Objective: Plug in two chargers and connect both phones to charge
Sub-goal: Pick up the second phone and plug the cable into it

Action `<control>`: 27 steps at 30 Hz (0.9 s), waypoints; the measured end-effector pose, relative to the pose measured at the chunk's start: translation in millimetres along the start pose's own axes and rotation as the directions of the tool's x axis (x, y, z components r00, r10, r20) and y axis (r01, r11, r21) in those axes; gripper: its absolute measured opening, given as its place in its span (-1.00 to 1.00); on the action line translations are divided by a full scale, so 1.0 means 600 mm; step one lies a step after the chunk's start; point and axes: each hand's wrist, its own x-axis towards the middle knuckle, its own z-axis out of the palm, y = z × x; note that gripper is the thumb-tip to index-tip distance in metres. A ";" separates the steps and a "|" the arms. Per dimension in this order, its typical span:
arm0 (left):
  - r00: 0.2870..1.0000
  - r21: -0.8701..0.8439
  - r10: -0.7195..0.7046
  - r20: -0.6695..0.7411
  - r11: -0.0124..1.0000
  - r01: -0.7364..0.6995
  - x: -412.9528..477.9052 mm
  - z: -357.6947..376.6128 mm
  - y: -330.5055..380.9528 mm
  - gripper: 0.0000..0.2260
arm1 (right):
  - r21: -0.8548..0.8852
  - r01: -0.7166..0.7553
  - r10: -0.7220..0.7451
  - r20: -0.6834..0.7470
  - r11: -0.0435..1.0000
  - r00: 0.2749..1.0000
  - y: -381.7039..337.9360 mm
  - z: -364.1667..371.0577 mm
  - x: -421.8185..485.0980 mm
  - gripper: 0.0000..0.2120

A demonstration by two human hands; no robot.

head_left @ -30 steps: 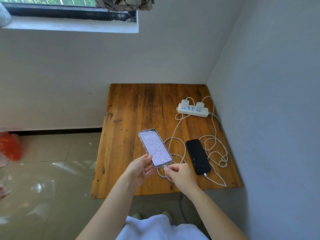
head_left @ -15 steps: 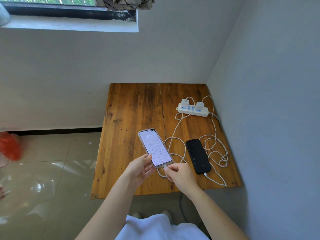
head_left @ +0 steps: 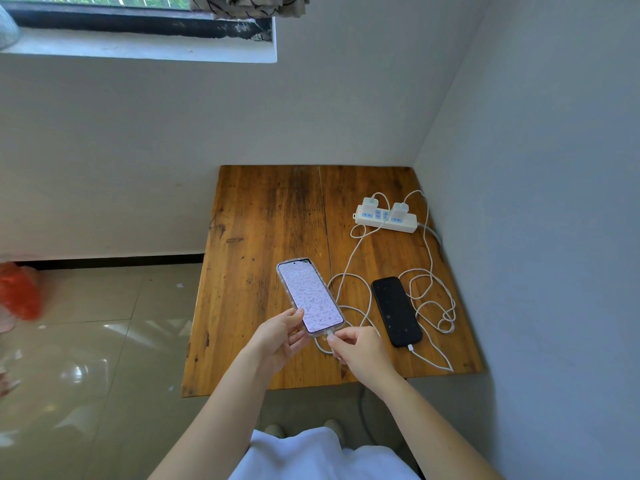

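Note:
My left hand (head_left: 277, 336) holds a phone with a lit, pale patterned screen (head_left: 310, 296) by its lower end above the wooden table (head_left: 263, 237). My right hand (head_left: 360, 351) pinches a white cable plug (head_left: 330, 337) right at the phone's bottom port. A black phone (head_left: 396, 310) lies flat to the right with a white cable (head_left: 429, 358) plugged into its near end. Two white chargers (head_left: 370, 203) (head_left: 400, 211) sit in a white power strip (head_left: 386, 220) at the back right.
Loose loops of white cable (head_left: 433, 299) lie around the black phone. The table stands in a corner, with walls behind and on the right. A window sill (head_left: 138, 51) is up left. An orange object (head_left: 17, 296) sits on the tiled floor at left.
Both hands and the lit phone stay almost where they were; the plug stays at the phone's port. Nothing else on the table has moved.

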 end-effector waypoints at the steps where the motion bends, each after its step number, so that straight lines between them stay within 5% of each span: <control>1: 1.000 0.001 0.000 -0.002 1.000 0.000 0.000 0.000 0.000 -0.76 | -0.001 0.002 -0.002 0.002 1.000 1.000 0.000 0.000 0.000 -0.90; 5: 1.000 -0.001 0.003 -0.001 1.000 -0.003 0.003 0.000 0.000 -0.74 | -0.018 -0.001 0.001 -0.001 1.000 1.000 0.000 0.001 0.001 -0.87; 11: 0.999 -0.035 0.012 0.036 0.999 -0.011 0.014 -0.007 0.005 -0.73 | -0.039 -0.026 0.028 0.030 0.999 0.999 0.005 -0.001 0.002 -0.55; 27: 1.000 -0.047 -0.004 0.023 0.999 0.006 0.042 -0.018 0.013 -0.68 | -0.085 -0.006 0.011 0.057 0.996 0.998 0.002 -0.001 0.027 -0.57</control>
